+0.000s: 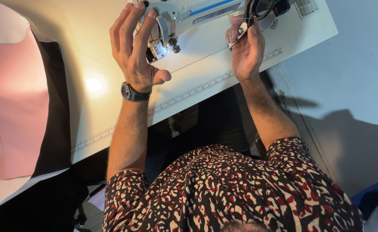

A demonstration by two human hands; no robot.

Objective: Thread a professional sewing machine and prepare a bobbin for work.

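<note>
At the bottom of the frame, a red, black and cream spotted shirt [223, 189] is filling the foreground. Above it, the left hand [137, 51] is spreading open, empty, beside the white sewing machine head [163, 30] on the white table [197, 81]. Upper centre, the right hand [245, 47] is pinching a small silvery metal piece [240, 32].

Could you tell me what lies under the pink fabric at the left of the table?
Under the pink fabric a black cloth shows along its right edge, resting on the white table. How far it reaches beneath is covered.
</note>
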